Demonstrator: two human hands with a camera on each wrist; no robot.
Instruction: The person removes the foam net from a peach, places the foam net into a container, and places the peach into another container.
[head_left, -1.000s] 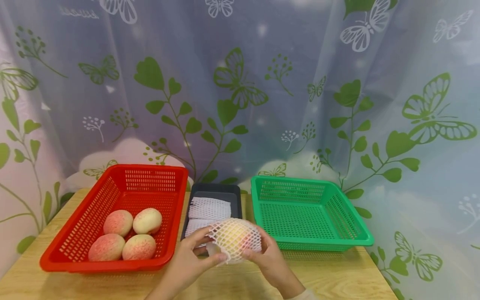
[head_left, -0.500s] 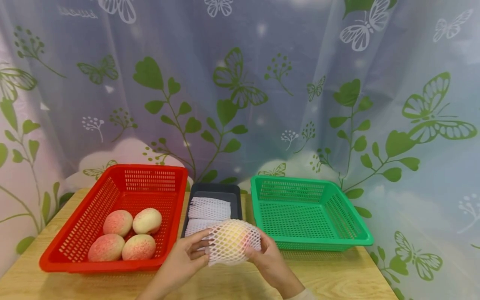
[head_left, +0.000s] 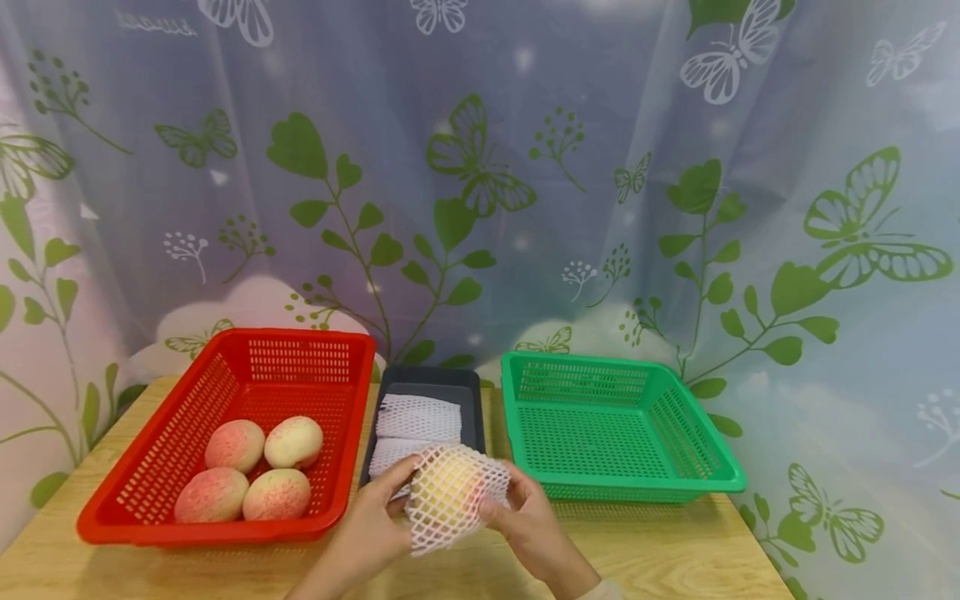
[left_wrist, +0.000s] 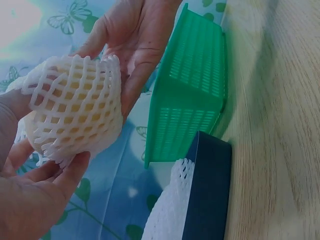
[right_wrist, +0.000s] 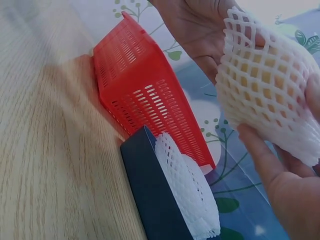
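A yellow and pink peach (head_left: 444,495) in a white foam net sleeve (head_left: 429,537) is held between both hands above the table's near side. My left hand (head_left: 372,512) grips its left side. My right hand (head_left: 542,533) holds the right side, thumb on the front of the net. In the left wrist view, the foam net (left_wrist: 82,107) covers most of the fruit, with the left fingertips (left_wrist: 75,167) beneath it. The right wrist view shows the net's loose edge flaring beside the right fingers (right_wrist: 262,155).
A red basket (head_left: 352,467) with several bare peaches (head_left: 236,447) stands at left. Behind the hands, a dark tray (head_left: 431,379) bears flat white foam nets (head_left: 420,417). The green basket (head_left: 626,485) is at right. A patterned curtain (head_left: 570,250) hangs behind the wooden table (head_left: 675,550).
The netted peach has shifted slightly left and turned, so the net's open edge points down toward the left. My left hand has closed in on it again; the baskets have not moved.
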